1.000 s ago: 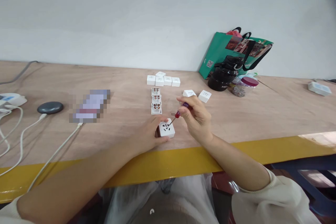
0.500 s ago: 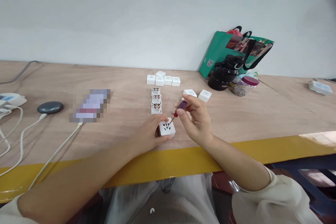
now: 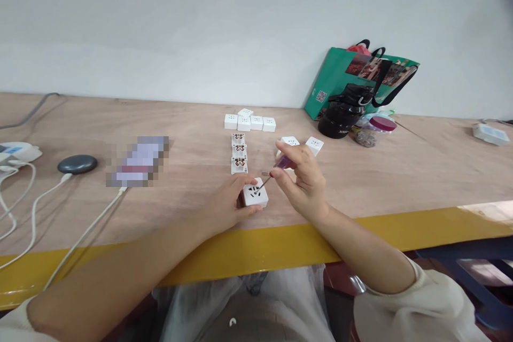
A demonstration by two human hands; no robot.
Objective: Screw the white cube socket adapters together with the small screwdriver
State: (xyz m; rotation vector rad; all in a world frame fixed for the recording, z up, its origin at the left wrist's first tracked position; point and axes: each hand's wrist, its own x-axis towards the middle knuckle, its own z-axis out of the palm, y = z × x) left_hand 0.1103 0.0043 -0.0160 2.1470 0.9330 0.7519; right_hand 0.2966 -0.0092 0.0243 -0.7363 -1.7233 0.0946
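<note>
Near the table's front edge, my left hand [image 3: 230, 203] grips a white power socket [image 3: 256, 199] by its sides, slotted face up. My right hand [image 3: 304, 181] is closed around the purple handle of a screwdriver [image 3: 263, 185]. The screwdriver slants down to the left, its tip at the middle of the socket face. Just behind the socket stands a short column of open socket inserts [image 3: 239, 165] with copper-coloured contacts. Two more white sockets [image 3: 315, 145] lie behind my right hand, one partly hidden by it. A small metal piece [image 3: 265, 173] rests between the hands.
Several white sockets [image 3: 243, 123] stand grouped toward the wall. Back right are a black flask [image 3: 340, 117], a green bag [image 3: 331, 77] and a jar with a dark red lid [image 3: 382, 124]. On the left lie a blurred phone [image 3: 138, 161], a dark oval device [image 3: 77, 164] and white cables [image 3: 86, 235].
My right hand has shifted slightly right, and the screwdriver leans lower, with its handle more covered by the fingers. My left hand and the socket stay in place.
</note>
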